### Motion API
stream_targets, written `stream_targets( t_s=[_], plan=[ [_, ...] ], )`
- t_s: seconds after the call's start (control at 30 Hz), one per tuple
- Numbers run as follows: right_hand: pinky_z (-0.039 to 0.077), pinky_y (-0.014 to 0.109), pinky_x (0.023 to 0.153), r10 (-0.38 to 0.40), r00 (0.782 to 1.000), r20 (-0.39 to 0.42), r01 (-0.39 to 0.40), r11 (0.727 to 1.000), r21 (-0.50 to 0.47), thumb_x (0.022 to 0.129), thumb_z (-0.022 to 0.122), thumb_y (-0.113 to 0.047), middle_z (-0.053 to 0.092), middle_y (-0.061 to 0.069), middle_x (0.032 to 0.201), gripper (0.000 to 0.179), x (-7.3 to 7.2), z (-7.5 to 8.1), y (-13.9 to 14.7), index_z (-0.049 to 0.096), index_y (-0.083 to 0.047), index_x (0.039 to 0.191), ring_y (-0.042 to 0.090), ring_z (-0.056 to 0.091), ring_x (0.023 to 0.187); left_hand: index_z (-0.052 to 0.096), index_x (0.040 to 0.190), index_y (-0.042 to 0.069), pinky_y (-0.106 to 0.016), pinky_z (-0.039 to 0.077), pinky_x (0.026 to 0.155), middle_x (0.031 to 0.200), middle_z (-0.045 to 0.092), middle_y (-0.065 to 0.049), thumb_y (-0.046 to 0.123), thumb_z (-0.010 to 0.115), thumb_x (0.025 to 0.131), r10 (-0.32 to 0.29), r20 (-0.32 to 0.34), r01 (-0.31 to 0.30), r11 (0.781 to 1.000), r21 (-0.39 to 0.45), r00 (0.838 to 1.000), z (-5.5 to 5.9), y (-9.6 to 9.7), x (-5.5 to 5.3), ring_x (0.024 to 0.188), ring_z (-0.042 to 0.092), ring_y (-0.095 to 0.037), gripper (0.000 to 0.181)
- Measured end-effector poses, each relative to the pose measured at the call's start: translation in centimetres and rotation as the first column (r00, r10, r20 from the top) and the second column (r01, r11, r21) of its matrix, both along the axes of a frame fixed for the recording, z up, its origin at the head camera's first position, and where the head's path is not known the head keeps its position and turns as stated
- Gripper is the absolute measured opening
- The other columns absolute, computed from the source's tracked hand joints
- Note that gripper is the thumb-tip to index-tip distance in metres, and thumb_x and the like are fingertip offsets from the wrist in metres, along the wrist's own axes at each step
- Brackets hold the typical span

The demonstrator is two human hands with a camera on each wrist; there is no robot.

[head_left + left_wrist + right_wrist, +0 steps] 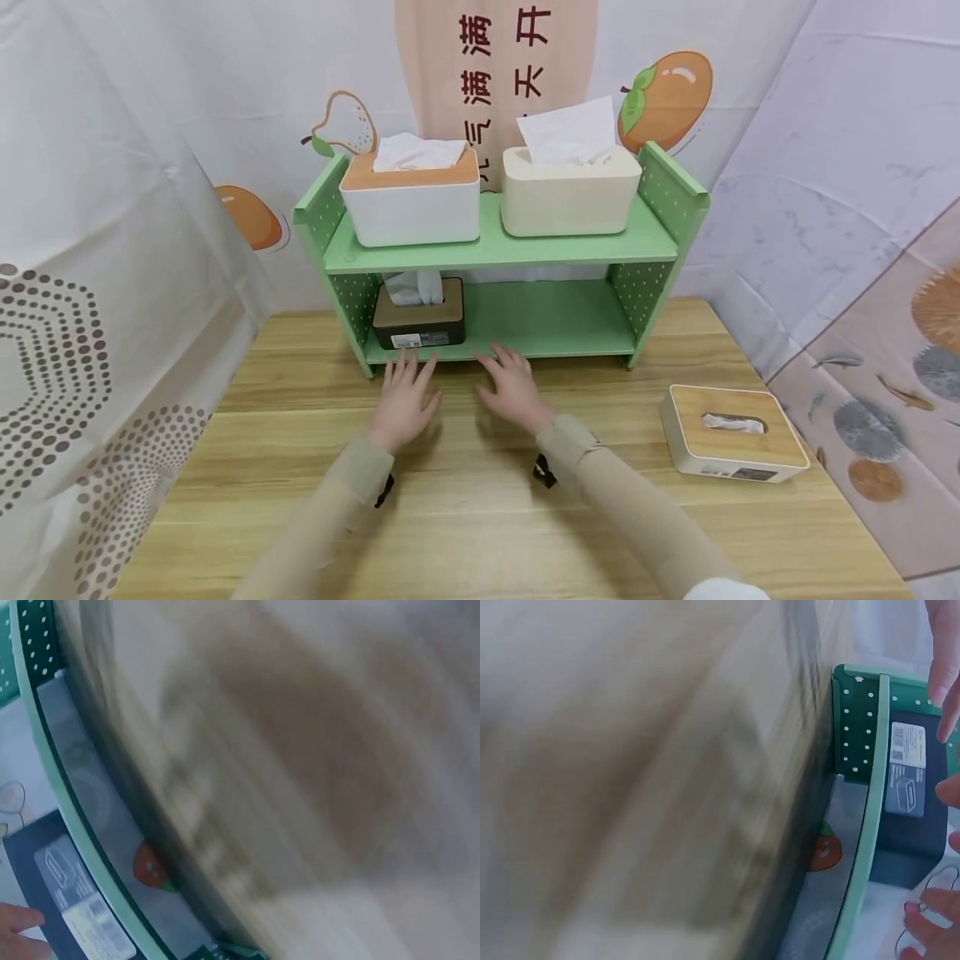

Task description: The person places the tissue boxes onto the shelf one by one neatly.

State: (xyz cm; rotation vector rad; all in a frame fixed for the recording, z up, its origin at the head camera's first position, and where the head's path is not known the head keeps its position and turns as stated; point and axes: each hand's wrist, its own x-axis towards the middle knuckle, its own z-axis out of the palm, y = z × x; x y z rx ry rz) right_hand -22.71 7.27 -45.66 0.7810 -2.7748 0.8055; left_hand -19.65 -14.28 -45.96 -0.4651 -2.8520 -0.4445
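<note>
A dark brown tissue box (pixel 419 315) with a tissue poking out sits at the left end of the green rack's (pixel 547 321) lower shelf. My left hand (pixel 402 402) is just in front of it, fingers spread and pointing at its labelled front. To the right, my right hand (pixel 514 392) reaches toward the shelf's front edge with its fingers slightly bent and nothing held. The right wrist view shows the box's label (pixel 907 769) and fingers (pixel 932 919) near the box. Whether any fingertip touches the box or shelf, I cannot tell.
On the upper shelf stand a white tissue box with an orange lid (pixel 412 204) and a cream tissue box (pixel 572 196). A white tissue box with a wooden lid (pixel 731 433) lies at the right of the wooden table (pixel 480 533). Printed cloth (pixel 225 108) hangs behind.
</note>
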Motion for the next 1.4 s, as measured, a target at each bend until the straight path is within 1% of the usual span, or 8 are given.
stream_targets(
  t_s=[0.17,0.33,0.63,0.73,0.83,0.93,1.13,1.4],
  plan=[
    [0.034,0.063,0.101,-0.014,0.999,0.052,0.022,0.989,-0.149,0.086,0.065,-0.012,0.038,0.029,0.143,0.051,1.4,-1.2,3.1,0.05,-0.003,0.134,0.048,0.039,0.128,0.034,0.147,0.01,-0.061,0.015,0.112,0.147,0.035,-0.026,0.022,0.06,0.092,-0.02,-0.051,0.022,0.998,0.051,0.998,-0.5,1.3,0.8,0.138,0.025,-0.047,0.062],
    [0.035,0.065,0.099,-0.035,0.995,0.097,0.057,0.97,-0.236,0.085,0.067,-0.005,0.038,0.03,0.142,0.051,2.5,-1.6,6.2,0.05,0.001,0.132,0.051,0.038,0.127,0.037,0.145,0.008,-0.059,0.02,0.112,0.145,0.038,-0.025,0.024,0.057,0.093,-0.04,-0.059,0.045,0.996,0.075,0.997,-0.5,3.1,1.8,0.137,0.029,-0.045,0.058],
    [0.033,0.063,0.101,-0.101,0.987,0.125,0.125,0.97,-0.207,0.089,0.062,-0.006,0.037,0.031,0.141,0.049,4.1,0.0,12.9,0.046,0.005,0.133,0.05,0.036,0.128,0.04,0.142,0.006,-0.054,0.029,0.11,0.143,0.042,-0.022,0.026,0.055,0.094,-0.105,-0.077,0.113,0.987,0.114,0.991,-0.9,6.5,2.9,0.133,0.039,-0.04,0.054],
    [0.033,0.063,0.1,-0.142,0.987,0.077,0.154,0.971,-0.182,0.09,0.061,-0.007,0.041,0.032,0.138,0.048,4.8,0.7,15.5,0.046,0.005,0.133,0.05,0.039,0.125,0.04,0.142,0.006,-0.054,0.03,0.109,0.143,0.042,-0.023,0.026,0.057,0.093,-0.123,-0.064,0.13,0.984,0.118,0.99,-1.2,7.4,3.0,0.133,0.04,-0.038,0.055],
    [0.037,0.062,0.094,-0.186,0.982,-0.035,0.176,0.966,-0.189,0.086,0.063,-0.004,0.049,0.032,0.13,0.045,5.2,1.1,17.9,0.05,0.006,0.128,0.049,0.047,0.116,0.04,0.142,0.006,-0.053,0.029,0.11,0.144,0.041,-0.022,0.028,0.056,0.094,-0.131,-0.04,0.135,0.985,0.111,0.991,-1.3,8.3,3.1,0.134,0.039,-0.036,0.055],
    [0.039,0.062,0.086,-0.24,0.967,-0.08,0.22,0.954,-0.201,0.085,0.063,-0.002,0.051,0.032,0.124,0.043,5.6,1.5,20.6,0.051,0.007,0.125,0.048,0.049,0.109,0.04,0.142,0.008,-0.052,0.028,0.111,0.146,0.039,-0.021,0.031,0.055,0.094,-0.136,-0.022,0.138,0.985,0.108,0.99,-1.4,9.2,3.1,0.135,0.038,-0.035,0.055],
    [0.032,0.067,0.088,-0.397,0.918,0.012,0.394,0.906,-0.153,0.094,0.055,-0.014,0.043,0.038,0.129,0.045,6.9,2.4,27.1,0.044,0.008,0.131,0.057,0.04,0.113,0.035,0.147,0.017,-0.053,0.026,0.111,0.152,0.029,-0.021,0.042,0.053,0.095,-0.147,0.045,0.144,0.987,0.07,0.988,-1.2,11.3,3.2,0.138,0.033,-0.037,0.061],
    [0.025,0.069,0.09,-0.538,0.836,0.111,0.54,0.842,0.01,0.099,0.044,-0.025,0.031,0.044,0.133,0.057,7.1,1.3,33.7,0.03,0.013,0.139,0.062,0.029,0.115,0.024,0.151,0.025,-0.055,0.019,0.114,0.156,0.016,-0.019,0.053,0.051,0.092,-0.171,0.146,0.166,0.985,0.048,0.974,-1.1,13.9,3.0,0.143,0.021,-0.037,0.071]
  ],
)
